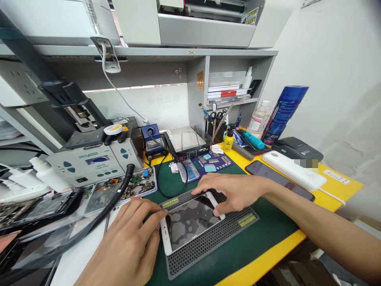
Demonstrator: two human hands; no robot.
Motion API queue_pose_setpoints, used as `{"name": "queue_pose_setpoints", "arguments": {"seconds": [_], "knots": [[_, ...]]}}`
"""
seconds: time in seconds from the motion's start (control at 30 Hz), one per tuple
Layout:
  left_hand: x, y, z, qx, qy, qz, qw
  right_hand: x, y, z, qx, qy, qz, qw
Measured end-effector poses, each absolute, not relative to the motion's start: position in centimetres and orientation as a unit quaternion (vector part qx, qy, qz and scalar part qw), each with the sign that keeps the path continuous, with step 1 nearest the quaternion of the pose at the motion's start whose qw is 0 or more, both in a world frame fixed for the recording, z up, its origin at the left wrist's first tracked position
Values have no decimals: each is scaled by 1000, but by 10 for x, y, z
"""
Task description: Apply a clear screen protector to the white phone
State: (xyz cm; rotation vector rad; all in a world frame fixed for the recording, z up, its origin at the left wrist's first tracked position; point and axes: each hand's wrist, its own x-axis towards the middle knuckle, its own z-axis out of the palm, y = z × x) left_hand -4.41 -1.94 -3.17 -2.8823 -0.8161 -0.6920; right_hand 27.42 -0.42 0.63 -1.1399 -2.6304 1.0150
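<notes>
A white-framed smartphone (192, 222) lies screen up on a grey honeycomb-patterned pad (205, 246). Dark, uneven blotches show across its screen. My left hand (131, 234) is at the phone's left end, fingers bent, with the index fingertip against the upper left corner. Its thumb lies low beside the left edge, partly hidden. Over the phone's right end, my right hand (232, 192) grips with the thumb on the near right corner and the fingers at the far edge. The pad rests on a green mat (268, 234).
A second dark phone (279, 180) and a white oblong device (293, 171) lie on the right. Behind stand a yellow bottle (228, 142) and a flat-topped heating plate (186, 139). A black hose (119, 196) crosses the left side, by a tray of small parts (145, 180).
</notes>
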Motion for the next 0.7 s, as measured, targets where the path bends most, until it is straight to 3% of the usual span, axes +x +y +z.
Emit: {"name": "queue_pose_setpoints", "arguments": {"seconds": [0.23, 0.43, 0.7], "knots": [[-45, -16, -32, -937, -280, -207, 22, 275, -6, 7, -359, -872, 327, 63], [-44, -19, -32, -934, -285, -216, 17, 254, -12, -8, -458, -834, 283, 117], [-42, -21, -30, -933, -291, -213, 3, 233, -21, -9, -518, -814, 236, 114]]}}
